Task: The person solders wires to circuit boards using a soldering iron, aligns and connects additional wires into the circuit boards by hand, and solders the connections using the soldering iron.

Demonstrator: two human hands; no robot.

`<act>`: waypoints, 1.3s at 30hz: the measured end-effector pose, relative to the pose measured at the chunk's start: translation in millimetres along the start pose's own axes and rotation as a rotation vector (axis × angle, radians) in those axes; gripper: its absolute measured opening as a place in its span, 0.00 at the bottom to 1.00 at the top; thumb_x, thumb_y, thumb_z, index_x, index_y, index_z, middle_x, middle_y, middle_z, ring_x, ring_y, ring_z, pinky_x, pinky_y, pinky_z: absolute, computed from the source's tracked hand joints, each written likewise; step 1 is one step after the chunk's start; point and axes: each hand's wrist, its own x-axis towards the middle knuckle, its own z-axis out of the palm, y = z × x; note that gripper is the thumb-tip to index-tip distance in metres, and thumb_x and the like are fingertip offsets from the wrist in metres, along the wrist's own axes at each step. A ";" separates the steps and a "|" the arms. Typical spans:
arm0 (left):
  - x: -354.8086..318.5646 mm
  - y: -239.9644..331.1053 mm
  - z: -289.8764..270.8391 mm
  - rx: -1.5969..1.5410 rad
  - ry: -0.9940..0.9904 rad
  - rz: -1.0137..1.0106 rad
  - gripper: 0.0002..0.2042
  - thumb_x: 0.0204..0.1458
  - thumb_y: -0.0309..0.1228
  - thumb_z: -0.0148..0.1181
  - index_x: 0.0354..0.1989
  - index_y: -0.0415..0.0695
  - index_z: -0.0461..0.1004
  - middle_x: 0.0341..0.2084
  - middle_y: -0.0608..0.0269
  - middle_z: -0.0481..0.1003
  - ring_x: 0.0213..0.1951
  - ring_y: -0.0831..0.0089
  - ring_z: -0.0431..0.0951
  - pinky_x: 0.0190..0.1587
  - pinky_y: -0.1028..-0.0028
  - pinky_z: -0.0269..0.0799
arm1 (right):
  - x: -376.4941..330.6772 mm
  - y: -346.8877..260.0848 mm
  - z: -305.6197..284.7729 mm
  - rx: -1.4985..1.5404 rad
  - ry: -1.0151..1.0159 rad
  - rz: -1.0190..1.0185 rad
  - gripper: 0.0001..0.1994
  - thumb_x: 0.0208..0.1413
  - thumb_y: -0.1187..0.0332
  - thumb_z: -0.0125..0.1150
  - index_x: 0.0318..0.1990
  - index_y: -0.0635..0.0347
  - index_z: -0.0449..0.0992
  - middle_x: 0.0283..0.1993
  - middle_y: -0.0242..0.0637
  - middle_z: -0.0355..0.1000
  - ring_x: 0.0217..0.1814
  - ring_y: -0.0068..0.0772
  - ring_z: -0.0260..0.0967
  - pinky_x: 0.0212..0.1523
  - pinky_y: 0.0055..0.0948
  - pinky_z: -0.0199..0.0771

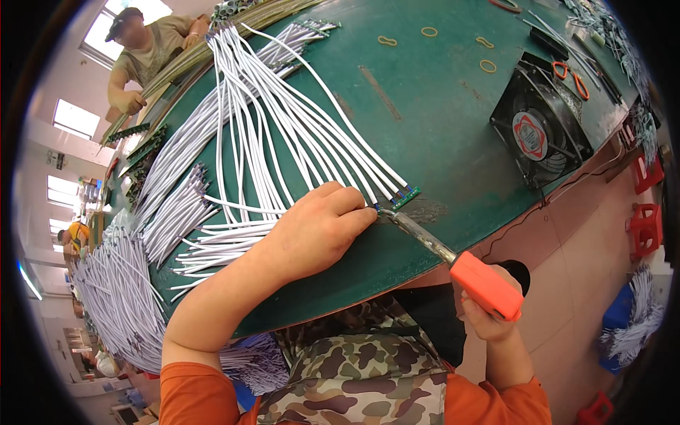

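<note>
My left hand [319,225] is closed in a pinch at the near end of a row of white cables [301,120]. A white cable appears to lie in the fingers, though the hand covers most of it. Just beyond the fingertips, a narrow green circuit board [406,197] lies on the table with several cable ends along it. My right hand [489,324] is wrapped round the orange handle of a soldering iron [486,285]. The iron's metal tip meets the board's near end, beside my left fingertips.
More white cables [117,297] are heaped at the left of the green table [432,106]. A black fan [542,131] stands on the right, with orange-handled scissors [579,86] behind it. Rubber bands [429,32] lie at the far side. Another person [152,49] sits across the table.
</note>
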 end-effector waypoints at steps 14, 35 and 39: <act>1.3 2.6 0.6 0.034 -0.006 0.005 0.15 0.46 0.19 0.64 0.44 0.42 0.80 0.38 0.59 0.76 0.41 0.58 0.77 0.43 0.62 0.75 | -9.3 6.6 6.1 0.153 0.001 0.099 0.28 0.48 0.73 0.73 0.58 0.69 0.71 0.44 0.49 0.79 0.36 0.46 0.80 0.38 0.37 0.81; -0.3 1.6 2.6 0.059 -0.020 0.020 0.13 0.48 0.24 0.61 0.44 0.39 0.79 0.37 0.60 0.75 0.41 0.60 0.75 0.47 0.64 0.74 | -3.4 4.4 0.7 -0.044 -0.049 0.011 0.24 0.47 0.69 0.70 0.53 0.69 0.75 0.40 0.45 0.77 0.31 0.45 0.76 0.32 0.36 0.76; -1.2 2.1 1.9 0.058 -0.029 0.013 0.13 0.49 0.25 0.60 0.44 0.39 0.79 0.37 0.60 0.75 0.41 0.60 0.76 0.47 0.65 0.74 | -4.7 -3.7 0.8 0.035 0.005 0.098 0.18 0.48 0.68 0.69 0.47 0.66 0.78 0.37 0.42 0.77 0.32 0.44 0.75 0.34 0.37 0.75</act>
